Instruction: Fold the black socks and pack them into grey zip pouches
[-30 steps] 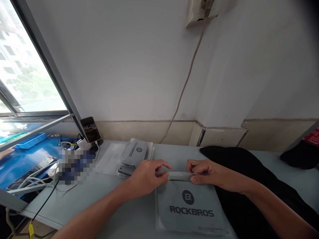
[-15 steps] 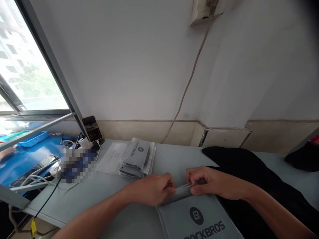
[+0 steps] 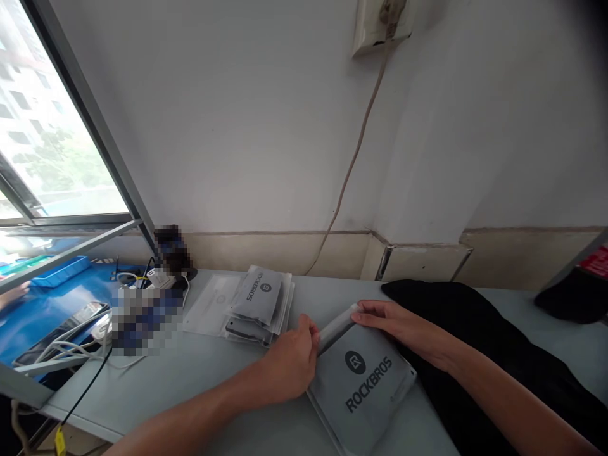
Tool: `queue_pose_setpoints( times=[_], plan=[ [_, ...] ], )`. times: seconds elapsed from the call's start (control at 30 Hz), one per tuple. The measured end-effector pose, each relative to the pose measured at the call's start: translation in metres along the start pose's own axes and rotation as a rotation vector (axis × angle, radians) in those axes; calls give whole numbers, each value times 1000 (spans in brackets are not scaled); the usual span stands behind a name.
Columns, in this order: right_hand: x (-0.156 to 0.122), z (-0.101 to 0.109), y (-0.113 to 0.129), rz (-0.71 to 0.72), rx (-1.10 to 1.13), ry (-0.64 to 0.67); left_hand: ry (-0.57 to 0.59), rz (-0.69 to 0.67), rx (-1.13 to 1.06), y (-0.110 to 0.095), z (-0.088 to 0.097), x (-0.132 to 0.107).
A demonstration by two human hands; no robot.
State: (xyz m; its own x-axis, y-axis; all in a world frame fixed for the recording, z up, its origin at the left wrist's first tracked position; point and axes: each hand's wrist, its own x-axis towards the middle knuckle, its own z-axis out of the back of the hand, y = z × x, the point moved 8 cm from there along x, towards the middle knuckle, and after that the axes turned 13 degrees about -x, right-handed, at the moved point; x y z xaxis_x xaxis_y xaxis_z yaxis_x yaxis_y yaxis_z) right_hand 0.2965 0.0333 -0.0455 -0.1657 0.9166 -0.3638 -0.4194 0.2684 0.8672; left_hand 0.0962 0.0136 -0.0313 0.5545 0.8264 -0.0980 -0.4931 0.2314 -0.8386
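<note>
A frosted plastic zip bag (image 3: 368, 386) printed ROCKBROS, with something grey inside, lies at an angle before me. My left hand (image 3: 297, 354) pinches the left end of its top strip, the fingers closed. At the strip's other corner, my right hand (image 3: 387, 320) grips the edge between thumb and fingers. Behind the left hand lies a pile of similar ROCKBROS bags (image 3: 259, 297), some with dark contents. A black cloth (image 3: 456, 329) spreads under and beside my right forearm.
Tangled white cables (image 3: 71, 345) and a charger (image 3: 159, 277) lie on the left by a metal frame. Beyond is a blue surface with a blue tray (image 3: 61, 271). A cord (image 3: 354, 158) hangs from a wall socket (image 3: 380, 25). A dark object (image 3: 563, 294) stands far right.
The bag has turned counter-clockwise and risen in view, so its whole print shows. My right hand has shifted up to the corner of the top strip; the left stays at the other end.
</note>
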Motion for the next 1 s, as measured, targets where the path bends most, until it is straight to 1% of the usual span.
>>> queue_pose_setpoints(
  times=[0.03, 0.1, 0.17, 0.23, 0.3, 0.37, 0.47, 0.53, 0.6, 0.67, 0.77, 0.83, 0.93, 1.0],
  plan=[
    [0, 0, 0, 13, 18, -6, 20, 12, -14, -1, -1, -1],
    [1, -5, 4, 82, 31, -5, 67, 37, -48, -4, -3, -2],
    [1, -18, 10, 186, 4, 38, 92, 43, -104, -7, -4, -1],
    [0, -34, 19, 313, -65, 81, 88, 25, -183, -7, -4, 2],
    [-1, -46, 25, 403, -132, 75, 66, -21, -251, -7, -3, 6],
    [-1, -52, 24, 397, -138, 70, 27, -55, -274, -4, -2, 10],
    [1, -53, 15, 267, -15, 130, -42, -56, -275, 3, 1, 14],
    [1, -50, 12, 227, 42, 139, -68, -44, -286, 6, 3, 14],
    [0, -49, 15, 259, 27, 134, -67, -24, -317, 8, 1, 14],
    [-1, -56, 19, 308, -2, 175, -62, -16, -342, 8, -2, 14],
    [-3, -66, 22, 364, -26, 226, -75, -62, -327, 4, -4, 14],
    [-5, -67, 25, 389, -41, 212, -85, -85, -309, 2, -3, 14],
    [-4, -56, 26, 381, -76, 148, -77, -77, -299, -1, -3, 12],
    [-1, -37, 25, 356, -84, 62, -58, -70, -285, -3, -2, 10]
  ],
)
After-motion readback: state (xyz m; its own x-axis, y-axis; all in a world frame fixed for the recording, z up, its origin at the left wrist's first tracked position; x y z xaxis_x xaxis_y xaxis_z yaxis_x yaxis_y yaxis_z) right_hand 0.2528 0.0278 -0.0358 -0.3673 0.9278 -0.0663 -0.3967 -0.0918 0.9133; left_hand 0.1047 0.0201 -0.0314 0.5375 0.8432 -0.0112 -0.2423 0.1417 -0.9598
